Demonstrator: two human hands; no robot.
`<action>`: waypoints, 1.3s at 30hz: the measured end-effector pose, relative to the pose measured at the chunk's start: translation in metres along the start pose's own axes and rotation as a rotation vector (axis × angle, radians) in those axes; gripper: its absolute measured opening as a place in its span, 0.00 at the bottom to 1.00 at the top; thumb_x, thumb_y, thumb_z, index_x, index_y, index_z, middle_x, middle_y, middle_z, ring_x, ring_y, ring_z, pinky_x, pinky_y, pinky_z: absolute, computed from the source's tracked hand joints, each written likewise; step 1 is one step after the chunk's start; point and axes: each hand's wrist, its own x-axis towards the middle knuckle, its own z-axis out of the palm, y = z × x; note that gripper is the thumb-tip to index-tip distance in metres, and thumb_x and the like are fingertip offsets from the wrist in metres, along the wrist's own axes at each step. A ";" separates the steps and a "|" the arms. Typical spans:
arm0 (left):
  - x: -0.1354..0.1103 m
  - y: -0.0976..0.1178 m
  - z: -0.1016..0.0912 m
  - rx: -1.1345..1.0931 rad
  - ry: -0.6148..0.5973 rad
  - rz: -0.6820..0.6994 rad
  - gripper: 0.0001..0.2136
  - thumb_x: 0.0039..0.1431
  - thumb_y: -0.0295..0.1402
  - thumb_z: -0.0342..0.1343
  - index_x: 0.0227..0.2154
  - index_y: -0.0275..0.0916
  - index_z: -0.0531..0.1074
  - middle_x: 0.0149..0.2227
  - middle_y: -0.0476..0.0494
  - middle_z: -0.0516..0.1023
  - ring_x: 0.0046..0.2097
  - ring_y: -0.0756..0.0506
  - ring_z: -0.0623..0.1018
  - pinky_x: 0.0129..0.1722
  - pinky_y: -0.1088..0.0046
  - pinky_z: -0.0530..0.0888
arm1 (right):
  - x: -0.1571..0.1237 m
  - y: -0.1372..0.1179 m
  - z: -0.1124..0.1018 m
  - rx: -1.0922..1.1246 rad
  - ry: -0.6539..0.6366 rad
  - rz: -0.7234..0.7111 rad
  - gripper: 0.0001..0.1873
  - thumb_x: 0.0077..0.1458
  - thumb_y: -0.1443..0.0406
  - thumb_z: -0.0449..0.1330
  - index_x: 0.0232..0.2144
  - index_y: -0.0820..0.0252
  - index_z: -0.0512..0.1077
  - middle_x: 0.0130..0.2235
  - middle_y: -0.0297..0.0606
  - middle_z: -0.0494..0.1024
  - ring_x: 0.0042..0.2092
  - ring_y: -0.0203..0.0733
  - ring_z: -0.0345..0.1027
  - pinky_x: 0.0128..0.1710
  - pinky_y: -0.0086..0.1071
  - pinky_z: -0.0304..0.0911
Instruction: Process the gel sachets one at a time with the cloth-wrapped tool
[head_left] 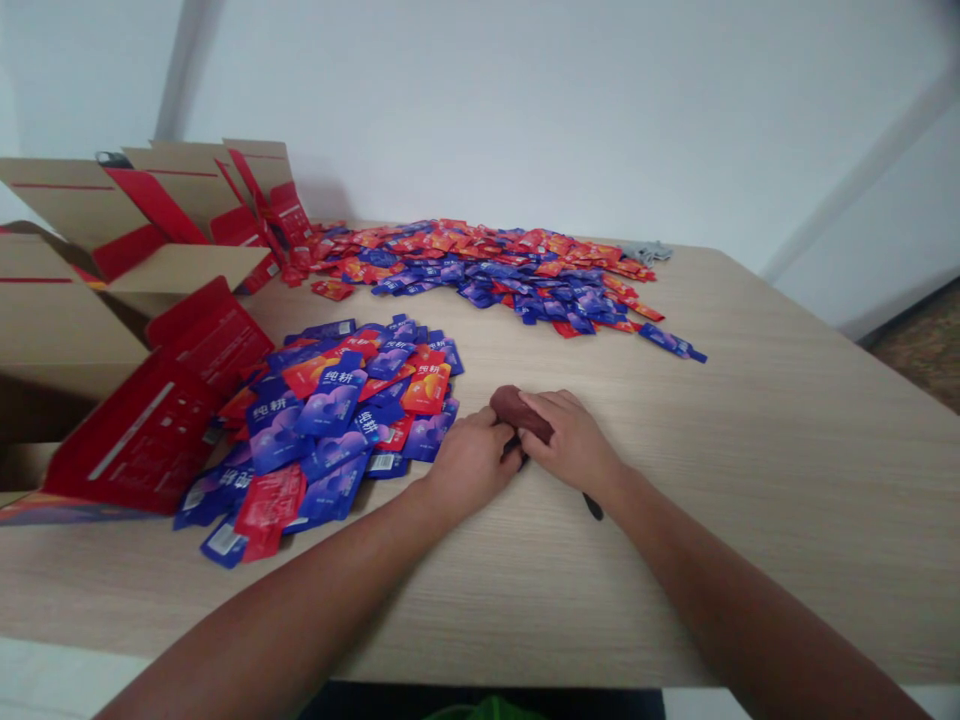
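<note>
Over the table my two hands meet at a reddish-brown, rounded, roll-like thing [521, 412] whose kind I cannot make out. My right hand [576, 437] is closed around its right side. The fingers of my left hand [474, 457] are curled against its lower left end, next to a small dark part. A thin black strip [593, 507] pokes out below my right wrist, and where it joins is hidden. Just left of my left hand lies a heap of blue and red-orange sachets [330, 420].
Open cardboard boxes with red flaps [161, 430] stand at the left. A long pile of blue and red sachets [487, 265] runs along the table's back, with one blue sachet [667, 341] at its right end. Behind it is grey crumpled material [649, 252]. A white wall [562, 110] rises beyond.
</note>
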 end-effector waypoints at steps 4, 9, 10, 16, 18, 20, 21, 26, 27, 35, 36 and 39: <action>0.000 -0.001 0.002 -0.007 0.002 -0.005 0.08 0.69 0.35 0.59 0.36 0.40 0.81 0.43 0.40 0.80 0.43 0.42 0.80 0.43 0.66 0.76 | 0.001 0.003 0.000 0.017 0.012 -0.024 0.30 0.60 0.64 0.64 0.65 0.54 0.73 0.57 0.45 0.82 0.58 0.57 0.73 0.63 0.55 0.68; 0.001 -0.001 0.002 -0.016 0.012 0.004 0.08 0.69 0.36 0.59 0.39 0.40 0.81 0.43 0.40 0.80 0.44 0.42 0.80 0.44 0.66 0.76 | 0.002 0.009 0.004 0.041 0.019 -0.041 0.29 0.62 0.64 0.63 0.66 0.53 0.72 0.59 0.45 0.82 0.59 0.56 0.74 0.63 0.55 0.69; 0.001 -0.001 0.002 -0.014 0.011 0.004 0.08 0.69 0.36 0.59 0.39 0.41 0.82 0.43 0.41 0.79 0.44 0.42 0.80 0.44 0.66 0.76 | 0.002 0.011 0.005 0.033 0.023 -0.032 0.29 0.63 0.64 0.62 0.65 0.53 0.72 0.59 0.45 0.81 0.60 0.56 0.74 0.63 0.55 0.69; 0.001 0.003 -0.003 0.009 -0.034 -0.033 0.10 0.69 0.39 0.60 0.44 0.42 0.83 0.43 0.41 0.78 0.44 0.41 0.80 0.44 0.64 0.76 | 0.004 0.027 0.005 -0.020 0.064 0.088 0.28 0.64 0.60 0.63 0.65 0.56 0.74 0.60 0.49 0.81 0.61 0.60 0.75 0.63 0.57 0.69; 0.001 0.003 -0.004 0.010 -0.046 -0.043 0.10 0.70 0.40 0.59 0.44 0.43 0.83 0.43 0.41 0.78 0.44 0.41 0.81 0.45 0.64 0.76 | 0.005 0.030 0.005 -0.020 0.068 0.122 0.29 0.64 0.59 0.63 0.65 0.58 0.74 0.60 0.50 0.81 0.60 0.60 0.75 0.63 0.56 0.70; 0.001 0.003 -0.005 0.009 -0.053 -0.046 0.10 0.70 0.40 0.59 0.44 0.43 0.83 0.43 0.41 0.78 0.44 0.41 0.81 0.45 0.64 0.76 | 0.005 0.031 0.005 -0.009 0.066 0.146 0.29 0.64 0.59 0.63 0.65 0.59 0.74 0.60 0.51 0.81 0.59 0.59 0.77 0.62 0.55 0.71; 0.001 0.003 -0.004 0.009 -0.051 -0.047 0.10 0.70 0.40 0.60 0.44 0.43 0.83 0.43 0.41 0.78 0.44 0.42 0.80 0.45 0.64 0.76 | 0.005 0.031 0.004 -0.002 0.068 0.154 0.29 0.64 0.59 0.63 0.65 0.60 0.74 0.59 0.51 0.81 0.59 0.59 0.77 0.62 0.54 0.71; 0.001 0.002 -0.002 -0.001 -0.031 -0.045 0.10 0.69 0.40 0.60 0.46 0.43 0.83 0.43 0.41 0.78 0.44 0.42 0.80 0.46 0.65 0.77 | 0.006 0.032 0.005 0.029 0.083 0.156 0.30 0.62 0.58 0.64 0.65 0.59 0.74 0.59 0.50 0.82 0.58 0.60 0.77 0.62 0.55 0.71; 0.001 0.002 -0.002 -0.002 -0.032 -0.046 0.11 0.69 0.40 0.61 0.47 0.43 0.83 0.43 0.41 0.78 0.44 0.42 0.80 0.46 0.65 0.77 | 0.006 0.032 0.005 0.031 0.083 0.155 0.30 0.62 0.58 0.64 0.65 0.59 0.74 0.59 0.51 0.82 0.58 0.60 0.77 0.61 0.55 0.72; 0.001 0.002 -0.003 0.004 -0.028 -0.034 0.10 0.69 0.39 0.60 0.45 0.43 0.82 0.43 0.41 0.79 0.44 0.41 0.81 0.45 0.65 0.77 | 0.003 0.024 0.003 -0.004 0.076 0.038 0.30 0.62 0.62 0.64 0.65 0.55 0.73 0.61 0.49 0.80 0.61 0.59 0.75 0.63 0.57 0.69; 0.001 0.002 -0.002 0.004 -0.021 -0.025 0.09 0.69 0.38 0.60 0.44 0.42 0.82 0.43 0.41 0.79 0.44 0.42 0.81 0.44 0.65 0.77 | 0.002 0.022 0.002 -0.004 0.063 -0.002 0.30 0.61 0.63 0.64 0.65 0.55 0.73 0.62 0.48 0.79 0.62 0.58 0.74 0.64 0.57 0.68; 0.001 0.000 0.000 -0.006 -0.001 -0.003 0.07 0.68 0.35 0.59 0.42 0.41 0.82 0.44 0.41 0.80 0.45 0.42 0.81 0.45 0.66 0.77 | 0.001 0.015 0.000 0.024 0.015 -0.091 0.32 0.58 0.66 0.65 0.65 0.55 0.73 0.63 0.47 0.79 0.63 0.56 0.73 0.66 0.55 0.67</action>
